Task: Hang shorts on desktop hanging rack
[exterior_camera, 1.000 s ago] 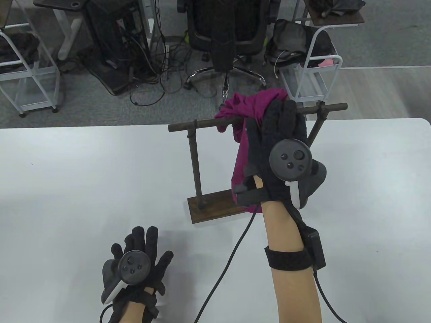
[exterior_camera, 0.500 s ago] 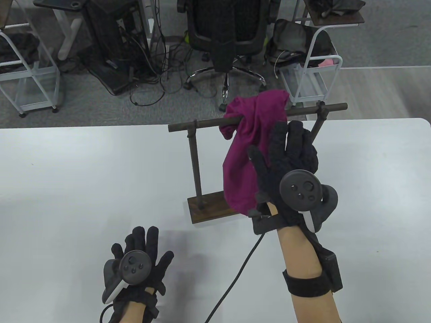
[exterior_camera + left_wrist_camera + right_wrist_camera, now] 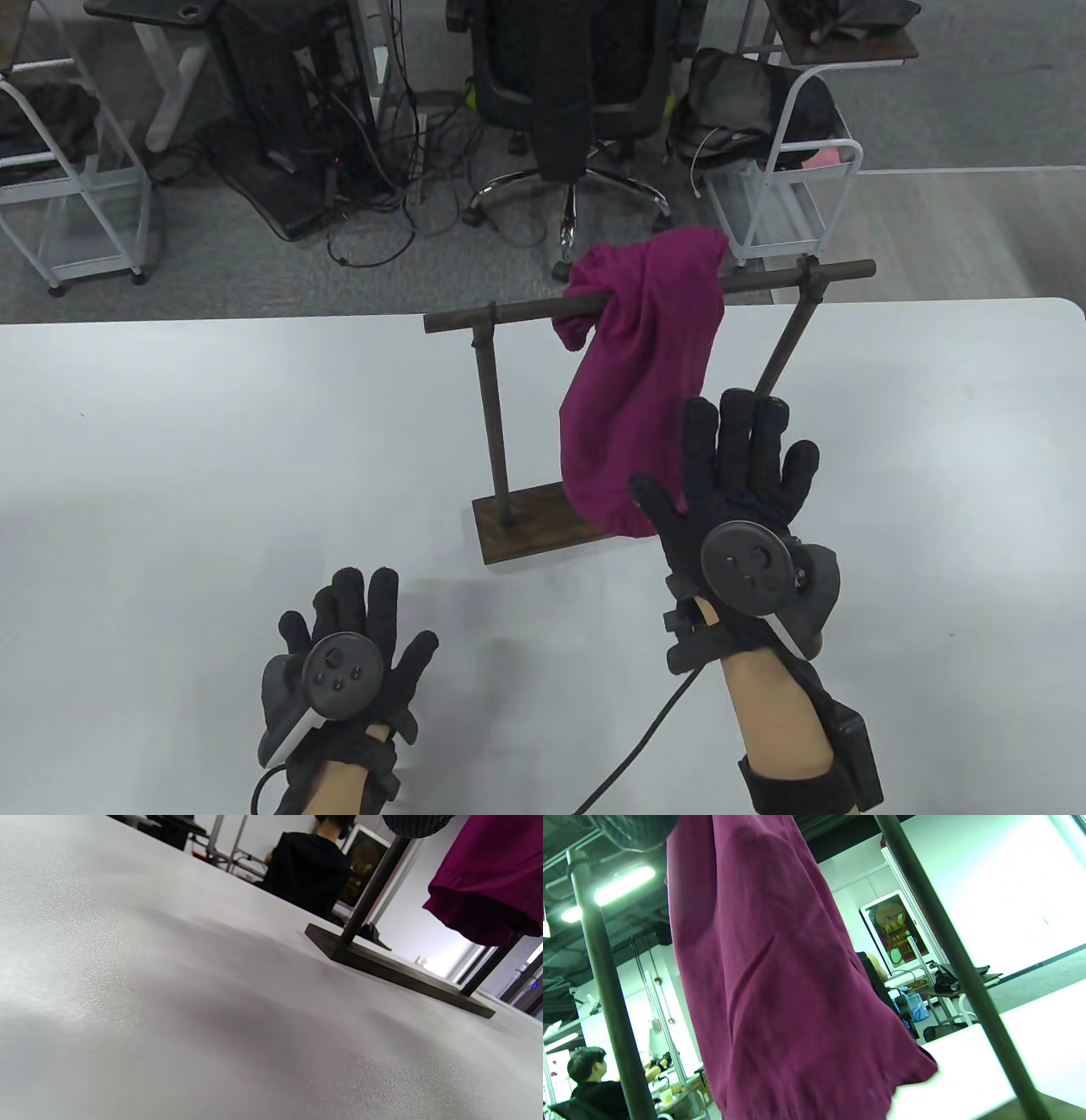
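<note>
Over the dark metal crossbar (image 3: 526, 310) of the desktop hanging rack (image 3: 501, 441) lies a pair of magenta fabric shorts (image 3: 636, 382) — bunched at the top where it folds over the bar, with the longer part falling on the near side down toward the rack's dark wooden base plate (image 3: 530, 531). From the left wrist view the hem of the shorts (image 3: 479, 921) hangs above the base plate (image 3: 394, 971) without touching it. The rack stands on a white worktop (image 3: 212, 441), its two uprights rising from the base plate; in the right wrist view the cloth (image 3: 780, 984) hangs between those two posts.

The right hand (image 3: 738, 501) is just in front of the shorts' lower edge, fingers spread apart and straight, gripping nothing; its thumb tip overlaps the hem in the table view, though whether it touches the cloth I cannot tell. The left hand (image 3: 348, 654) rests flat near the worktop's front edge, well apart from the rack — its fingers splayed and holding nothing. A black cable (image 3: 636, 755) trails from the right wrist toward the bottom edge.
</note>
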Tool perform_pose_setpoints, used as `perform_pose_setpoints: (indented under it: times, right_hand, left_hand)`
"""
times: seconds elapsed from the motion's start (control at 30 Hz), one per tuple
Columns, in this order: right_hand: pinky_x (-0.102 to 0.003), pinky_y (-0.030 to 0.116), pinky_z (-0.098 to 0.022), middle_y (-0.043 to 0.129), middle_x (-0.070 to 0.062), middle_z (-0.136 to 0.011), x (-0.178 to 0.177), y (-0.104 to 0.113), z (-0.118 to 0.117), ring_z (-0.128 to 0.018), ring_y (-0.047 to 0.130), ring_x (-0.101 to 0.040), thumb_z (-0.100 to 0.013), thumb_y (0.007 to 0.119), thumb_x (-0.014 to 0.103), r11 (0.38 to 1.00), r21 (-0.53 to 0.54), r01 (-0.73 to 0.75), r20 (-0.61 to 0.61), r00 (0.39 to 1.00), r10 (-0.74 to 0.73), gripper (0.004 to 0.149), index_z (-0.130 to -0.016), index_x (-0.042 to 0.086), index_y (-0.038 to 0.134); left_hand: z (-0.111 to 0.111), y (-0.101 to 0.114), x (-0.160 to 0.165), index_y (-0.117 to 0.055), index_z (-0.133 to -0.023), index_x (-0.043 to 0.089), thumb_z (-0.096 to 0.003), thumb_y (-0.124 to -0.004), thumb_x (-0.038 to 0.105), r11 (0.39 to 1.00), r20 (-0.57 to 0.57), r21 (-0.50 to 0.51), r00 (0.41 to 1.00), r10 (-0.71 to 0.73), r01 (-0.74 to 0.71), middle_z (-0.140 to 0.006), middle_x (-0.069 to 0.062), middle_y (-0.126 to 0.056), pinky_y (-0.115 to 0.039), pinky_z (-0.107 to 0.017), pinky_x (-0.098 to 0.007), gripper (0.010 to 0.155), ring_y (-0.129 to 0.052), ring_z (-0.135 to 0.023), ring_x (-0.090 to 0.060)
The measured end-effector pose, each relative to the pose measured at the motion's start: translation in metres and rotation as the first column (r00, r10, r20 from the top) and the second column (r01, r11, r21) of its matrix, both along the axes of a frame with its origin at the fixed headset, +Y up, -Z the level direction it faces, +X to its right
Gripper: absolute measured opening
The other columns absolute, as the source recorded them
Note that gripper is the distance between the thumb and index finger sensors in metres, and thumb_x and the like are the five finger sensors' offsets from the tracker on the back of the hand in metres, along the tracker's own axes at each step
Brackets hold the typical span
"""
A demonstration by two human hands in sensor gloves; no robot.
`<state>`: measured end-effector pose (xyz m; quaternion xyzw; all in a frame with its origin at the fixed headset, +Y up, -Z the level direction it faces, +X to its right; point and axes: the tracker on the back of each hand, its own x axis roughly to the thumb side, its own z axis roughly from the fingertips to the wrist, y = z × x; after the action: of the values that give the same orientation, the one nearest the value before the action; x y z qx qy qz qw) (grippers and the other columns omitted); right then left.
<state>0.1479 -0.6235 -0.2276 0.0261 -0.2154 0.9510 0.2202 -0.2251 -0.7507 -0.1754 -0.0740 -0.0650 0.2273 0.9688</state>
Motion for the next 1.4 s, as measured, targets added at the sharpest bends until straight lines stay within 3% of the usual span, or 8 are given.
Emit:
perform_pose_setpoints:
  times: [0.17, 0.3, 0.6, 0.9, 1.4]
  right_hand:
    - [-0.061, -0.011, -0.076, -0.001, 0.003, -0.124, 0.011, -0.02, 0.012, -0.114, -0.014, -0.023, -0.057, 0.058, 0.07, 0.998, -0.066, -0.01, 0.004, 1.0, 0.01, 0.081, -0.114, 0.033, 0.015]
    - [-0.06, -0.015, -0.074, -0.005, 0.007, -0.122, 0.022, -0.037, 0.02, -0.112, -0.019, -0.021, -0.057, 0.059, 0.07, 0.981, -0.178, 0.081, -0.008, 0.996, -0.084, 0.082, -0.113, 0.034, 0.012]
    - [-0.061, -0.017, -0.072, -0.01, 0.009, -0.12, 0.035, -0.065, 0.037, -0.11, -0.022, -0.022, -0.056, 0.059, 0.071, 0.967, -0.254, 0.031, -0.007, 0.999, -0.034, 0.081, -0.113, 0.037, 0.011]
    - [-0.063, -0.02, -0.067, -0.027, 0.007, -0.111, 0.039, -0.098, 0.045, -0.102, -0.033, -0.024, -0.053, 0.055, 0.073, 0.913, -0.407, 0.012, -0.007, 1.0, -0.016, 0.081, -0.103, 0.049, -0.003]
    - [-0.065, -0.02, -0.064, -0.035, 0.003, -0.104, 0.033, -0.122, 0.052, -0.097, -0.037, -0.028, -0.049, 0.048, 0.075, 0.812, -0.574, -0.105, -0.013, 0.993, 0.12, 0.083, -0.096, 0.049, -0.015]
  left_hand:
    - [0.0, 0.0, 0.0, -0.016, -0.116, 0.012, -0.0607, -0.054, 0.059, 1.0, -0.004, 0.003, 1.0, -0.007, 0.007, -0.115, -0.033, -0.006, 0.0, -0.064, -0.081, 0.082, -0.018, -0.107, -0.063]
    - [0.0, 0.0, 0.0, -0.016, -0.116, 0.012, -0.0606, -0.054, 0.059, 1.0, -0.005, 0.004, 1.0, -0.01, 0.01, -0.115, -0.033, -0.006, 0.001, -0.064, -0.081, 0.082, -0.017, -0.107, -0.062]
    - [0.001, 0.0, 0.001, -0.015, -0.116, 0.014, -0.0606, -0.054, 0.059, 0.999, -0.004, 0.009, 0.999, -0.036, 0.036, -0.115, -0.032, -0.004, 0.001, -0.064, -0.081, 0.082, -0.013, -0.107, -0.061]
    - [0.001, 0.0, 0.003, -0.014, -0.116, 0.015, -0.0604, -0.054, 0.059, 0.999, 0.003, 0.013, 0.999, -0.049, 0.049, -0.116, -0.03, -0.002, 0.002, -0.063, -0.082, 0.082, -0.007, -0.108, -0.059]
    - [0.003, 0.001, 0.003, -0.013, -0.116, 0.015, -0.0603, -0.054, 0.059, 0.999, 0.009, 0.002, 0.999, -0.046, 0.046, -0.115, -0.029, -0.001, 0.003, -0.062, -0.081, 0.082, -0.004, -0.107, -0.059]
